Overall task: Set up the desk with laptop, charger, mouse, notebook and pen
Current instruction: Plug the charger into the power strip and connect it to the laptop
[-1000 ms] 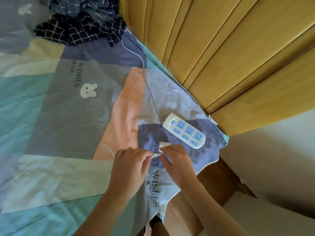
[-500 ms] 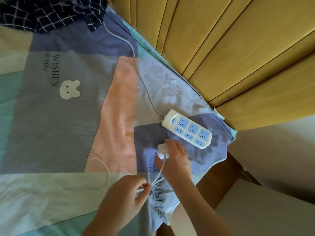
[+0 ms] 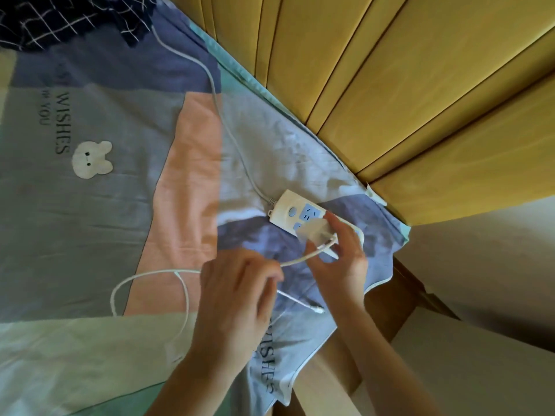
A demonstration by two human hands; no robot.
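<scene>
A white charger plug (image 3: 315, 229) is gripped in my right hand (image 3: 339, 259), held right over the white and blue power strip (image 3: 295, 210) on the bed. Whether its pins are in a socket I cannot tell. The charger's thin white cable (image 3: 144, 277) runs from the plug leftward through my left hand (image 3: 237, 298), which pinches it, then loops on the bedsheet (image 3: 90, 205). The cable's free connector end (image 3: 315, 308) lies just below my hands. No laptop, mouse, notebook or pen is in view.
The power strip's own white cord (image 3: 219, 112) runs up across the patchwork sheet toward a dark checked cloth (image 3: 60, 19) at the top left. A yellow padded headboard (image 3: 390, 85) stands along the right. The bed corner and wooden frame (image 3: 405, 292) drop off at lower right.
My right hand carried the charger plug up and right onto the power strip. My left hand kept hold of the cable, and more of it now lies looped on the sheet.
</scene>
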